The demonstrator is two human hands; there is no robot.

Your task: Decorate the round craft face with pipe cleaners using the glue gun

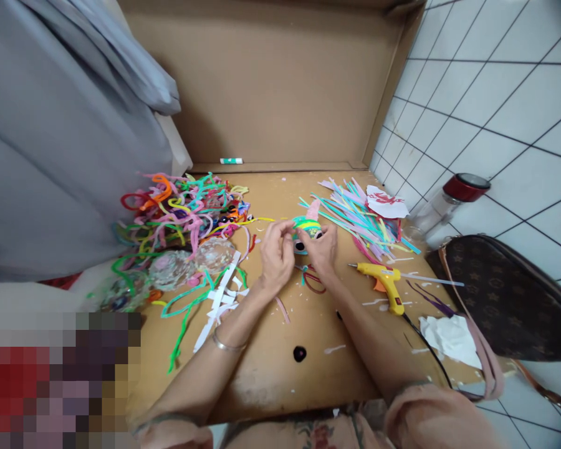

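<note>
My left hand (pixel 277 252) and my right hand (pixel 321 249) meet over the middle of a wooden board (pixel 280 368). Between them they grip a small round craft piece (pixel 307 228) wrapped in green, yellow and blue strips, with a googly eye and a pink strip sticking up from it. The fingers of both hands are closed around its sides. A thin metal bangle sits on my left wrist. Small loops of red and teal strip (pixel 312 279) lie on the board just below my right hand.
A tangled heap of coloured pipe cleaners (pixel 182 209) lies left, with clear plastic pieces (pixel 191 262) and white paper strips (pixel 222 299). Coloured paper strips (pixel 355 218), a yellow glue gun (pixel 387 282), a red-lidded jar (pixel 449 202) and a brown bag (pixel 505 299) lie right. Cardboard stands behind.
</note>
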